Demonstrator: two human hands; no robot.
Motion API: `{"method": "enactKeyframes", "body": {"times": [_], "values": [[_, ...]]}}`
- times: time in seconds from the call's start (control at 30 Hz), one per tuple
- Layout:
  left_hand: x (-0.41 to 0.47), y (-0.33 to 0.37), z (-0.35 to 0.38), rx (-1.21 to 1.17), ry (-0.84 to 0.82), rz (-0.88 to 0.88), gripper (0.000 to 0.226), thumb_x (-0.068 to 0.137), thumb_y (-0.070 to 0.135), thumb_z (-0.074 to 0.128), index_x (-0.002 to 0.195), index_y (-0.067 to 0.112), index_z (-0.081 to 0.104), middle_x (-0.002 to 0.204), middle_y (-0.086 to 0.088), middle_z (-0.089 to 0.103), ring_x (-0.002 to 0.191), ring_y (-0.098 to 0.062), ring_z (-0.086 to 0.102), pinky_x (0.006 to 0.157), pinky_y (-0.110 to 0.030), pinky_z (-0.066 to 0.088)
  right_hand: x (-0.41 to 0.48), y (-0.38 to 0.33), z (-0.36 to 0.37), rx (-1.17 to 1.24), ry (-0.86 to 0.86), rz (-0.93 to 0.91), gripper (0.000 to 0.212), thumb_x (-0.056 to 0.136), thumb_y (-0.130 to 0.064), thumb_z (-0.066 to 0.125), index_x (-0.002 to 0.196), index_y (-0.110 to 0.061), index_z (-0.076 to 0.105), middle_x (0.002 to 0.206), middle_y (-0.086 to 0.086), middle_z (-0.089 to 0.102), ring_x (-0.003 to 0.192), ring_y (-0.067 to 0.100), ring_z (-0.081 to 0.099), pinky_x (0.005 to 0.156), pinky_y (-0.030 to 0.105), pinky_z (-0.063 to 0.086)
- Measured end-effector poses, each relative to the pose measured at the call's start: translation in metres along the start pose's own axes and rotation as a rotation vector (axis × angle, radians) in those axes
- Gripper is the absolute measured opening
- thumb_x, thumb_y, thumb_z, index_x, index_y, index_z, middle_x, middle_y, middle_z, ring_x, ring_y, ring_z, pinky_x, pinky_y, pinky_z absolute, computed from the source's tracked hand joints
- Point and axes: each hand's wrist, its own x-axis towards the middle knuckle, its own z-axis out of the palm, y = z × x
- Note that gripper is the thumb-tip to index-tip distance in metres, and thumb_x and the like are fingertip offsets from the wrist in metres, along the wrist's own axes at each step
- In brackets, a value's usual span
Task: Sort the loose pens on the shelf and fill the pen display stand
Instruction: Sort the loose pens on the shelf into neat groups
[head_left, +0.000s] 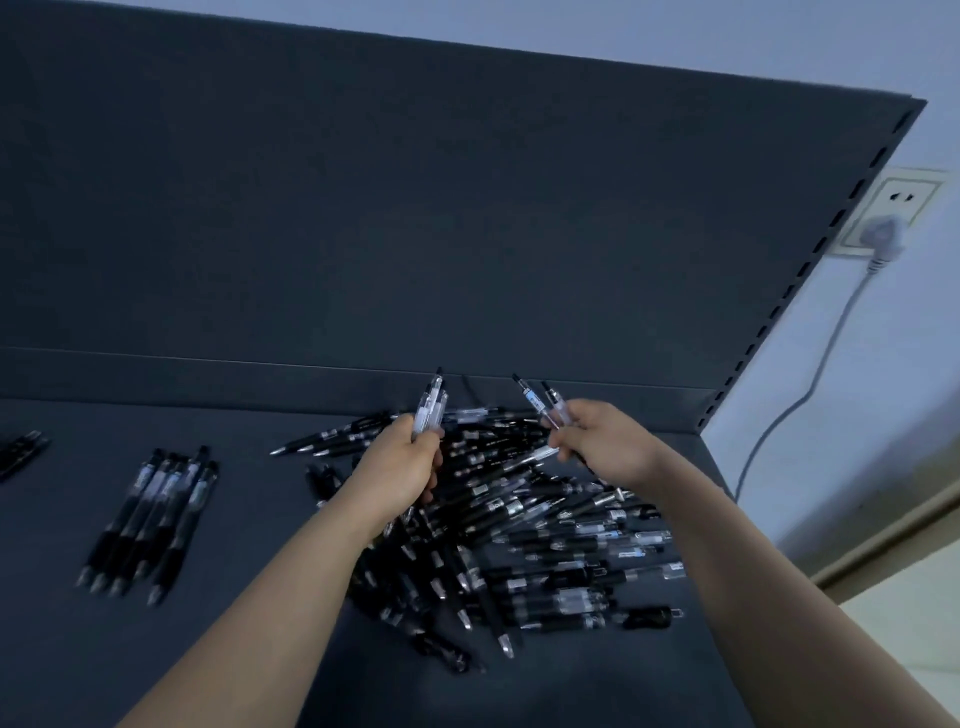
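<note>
Dark shelf (260, 649), we're mid-sort: left hand (400, 467) and right hand (602, 441) each gripping clear pens above the pile (545, 530), next grouping them alongside the sorted row (150, 519).

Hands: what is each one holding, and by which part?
Left hand grips a few clear pens by their lower barrels, with the upper ends sticking out above the fist. Right hand pinches two pens low on their barrels, above the pile.

Bare shelf (249, 509) lies open between the sorted row (150, 519) and the pen heap (545, 530); the back panel (415, 208) walls it off behind.
</note>
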Motion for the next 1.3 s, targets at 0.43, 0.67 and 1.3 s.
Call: {"method": "enactKeyframes", "body": {"times": [0.43,0.67,1.3], "values": [[-0.03,-0.064,-0.181,0.303,0.243,-0.019,0.029,0.101,0.03,0.036,0.091,0.012,0.057,0.081,-0.003,0.058,0.068,-0.017,0.052,0.061,-0.03,0.04,0.006,-0.136,0.19,0.472,-0.103,0.118,0.008,0.091,-0.002,0.059,0.085,-0.002,0.064,0.073,0.012,0.059,0.064,0.018,0.063,0.068,0.035,0.059],[-0.024,-0.102,-0.246,0.407,0.254,-0.09,0.035,0.101,0.028,0.041,0.07,0.012,0.038,0.067,-0.003,0.044,0.057,-0.016,0.04,0.051,-0.031,0.031,0.012,-0.174,0.268,0.444,-0.117,0.262,0.013,0.084,0.001,0.063,0.082,-0.006,0.052,0.065,0.016,0.06,0.066,0.032,0.064,0.08,0.051,0.054],[-0.034,-0.146,-0.257,0.589,0.34,0.042,0.024,0.091,0.029,0.058,0.094,0.006,0.061,0.094,-0.009,0.058,0.085,-0.023,0.055,0.068,-0.028,0.039,0.017,-0.175,0.308,-0.021,0.09,0.119,0.023,0.088,-0.016,0.058,0.089,0.007,0.061,0.077,0.02,0.069,0.057,0.027,0.069,0.061,0.048,0.06]]}}
